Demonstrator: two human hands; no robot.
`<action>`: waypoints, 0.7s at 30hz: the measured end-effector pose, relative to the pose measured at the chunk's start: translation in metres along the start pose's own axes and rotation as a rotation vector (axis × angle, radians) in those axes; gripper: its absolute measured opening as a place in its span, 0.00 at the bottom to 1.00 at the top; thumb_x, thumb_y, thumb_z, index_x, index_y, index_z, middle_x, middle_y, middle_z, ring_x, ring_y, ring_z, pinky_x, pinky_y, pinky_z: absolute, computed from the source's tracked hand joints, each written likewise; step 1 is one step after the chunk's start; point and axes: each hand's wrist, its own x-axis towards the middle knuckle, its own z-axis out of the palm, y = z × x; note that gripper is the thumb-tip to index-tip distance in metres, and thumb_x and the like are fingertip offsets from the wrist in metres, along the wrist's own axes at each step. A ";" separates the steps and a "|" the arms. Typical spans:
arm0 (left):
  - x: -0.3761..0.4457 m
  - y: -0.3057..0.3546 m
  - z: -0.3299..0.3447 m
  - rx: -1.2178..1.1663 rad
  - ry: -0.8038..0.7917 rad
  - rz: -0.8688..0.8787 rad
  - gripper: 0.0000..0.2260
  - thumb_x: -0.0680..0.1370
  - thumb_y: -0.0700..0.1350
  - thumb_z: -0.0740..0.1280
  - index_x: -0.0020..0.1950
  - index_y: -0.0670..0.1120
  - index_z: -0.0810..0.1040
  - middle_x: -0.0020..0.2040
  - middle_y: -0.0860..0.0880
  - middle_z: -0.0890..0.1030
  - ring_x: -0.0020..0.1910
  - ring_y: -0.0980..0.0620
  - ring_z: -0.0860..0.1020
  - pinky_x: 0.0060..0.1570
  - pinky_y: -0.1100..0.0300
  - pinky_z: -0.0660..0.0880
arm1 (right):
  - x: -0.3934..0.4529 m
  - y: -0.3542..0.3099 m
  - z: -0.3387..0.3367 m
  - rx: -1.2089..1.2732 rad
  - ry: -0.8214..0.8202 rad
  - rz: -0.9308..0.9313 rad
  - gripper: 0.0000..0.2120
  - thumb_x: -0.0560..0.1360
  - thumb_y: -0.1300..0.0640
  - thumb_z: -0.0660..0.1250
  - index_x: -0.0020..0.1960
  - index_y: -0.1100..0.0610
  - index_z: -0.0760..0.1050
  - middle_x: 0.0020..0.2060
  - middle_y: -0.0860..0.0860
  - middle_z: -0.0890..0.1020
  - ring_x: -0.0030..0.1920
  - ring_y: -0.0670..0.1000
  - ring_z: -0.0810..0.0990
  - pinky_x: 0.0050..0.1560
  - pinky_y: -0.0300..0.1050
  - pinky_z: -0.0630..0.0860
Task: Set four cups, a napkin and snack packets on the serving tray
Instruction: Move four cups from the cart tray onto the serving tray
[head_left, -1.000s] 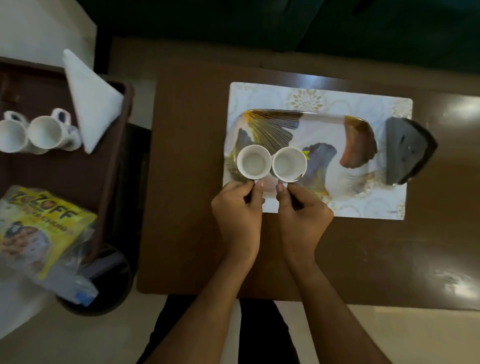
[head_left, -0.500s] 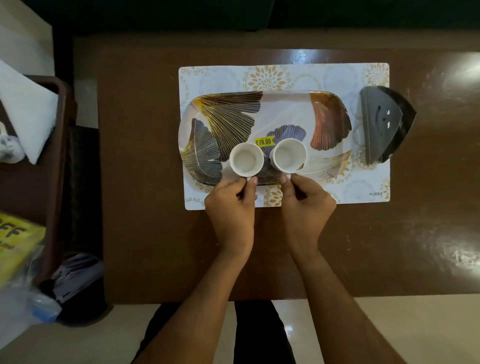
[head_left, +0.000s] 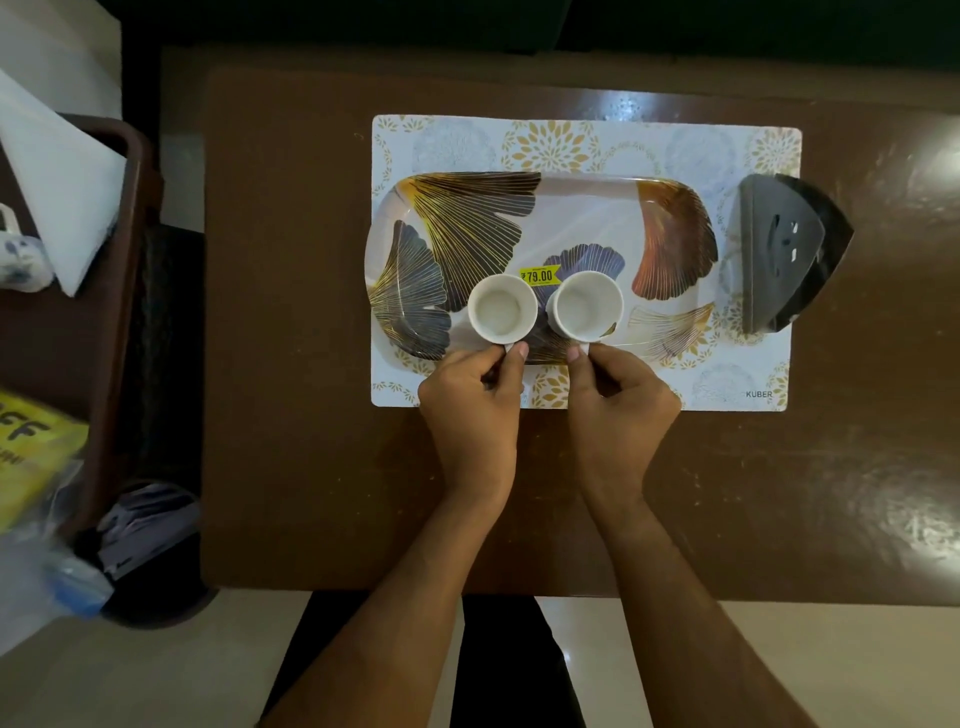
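On the near side of the serving tray (head_left: 582, 218), two white cups (head_left: 502, 308) and (head_left: 587, 304) stand upright side by side, close but not quite touching, with a yellow price sticker (head_left: 540, 275) just behind the gap between them. The left hand (head_left: 475, 410) pinches the handle of the left cup between thumb and fingers, and the right hand (head_left: 618, 405) does the same with the right cup; whether the cups already rest fully on the tray or are just above it I cannot tell. So the job looks about a third done at best: two of four cups are at the tray. Another cup (head_left: 15, 254) shows partly at the far left edge on the side table (head_left: 111, 312), next to the folded white napkin (head_left: 62, 192), and a yellow snack packet (head_left: 31, 457) lies nearer, half out of view; a fourth cup is not visible. Those things are yet to be brought across. A dark wedge-shaped holder (head_left: 779, 254) sits on the mat (head_left: 727, 145) just right of the tray.
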 end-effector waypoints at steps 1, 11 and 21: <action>0.000 0.000 -0.001 0.002 0.001 0.002 0.07 0.79 0.47 0.76 0.49 0.44 0.90 0.39 0.49 0.86 0.38 0.54 0.85 0.40 0.48 0.84 | 0.000 -0.001 0.000 0.002 0.000 0.002 0.05 0.77 0.58 0.76 0.49 0.59 0.88 0.40 0.50 0.88 0.40 0.48 0.86 0.45 0.45 0.83; 0.001 0.002 -0.005 -0.001 -0.024 -0.023 0.07 0.79 0.47 0.76 0.47 0.45 0.89 0.39 0.50 0.86 0.38 0.55 0.84 0.42 0.51 0.84 | -0.004 -0.004 0.001 -0.004 -0.011 0.017 0.05 0.78 0.58 0.75 0.49 0.58 0.88 0.41 0.49 0.88 0.41 0.46 0.85 0.45 0.33 0.79; -0.002 0.003 -0.024 0.017 -0.013 -0.024 0.09 0.79 0.50 0.76 0.49 0.45 0.87 0.43 0.53 0.84 0.40 0.58 0.81 0.41 0.71 0.77 | -0.014 -0.012 -0.002 -0.107 0.151 -0.033 0.13 0.78 0.51 0.76 0.54 0.60 0.82 0.50 0.53 0.85 0.50 0.52 0.84 0.49 0.57 0.83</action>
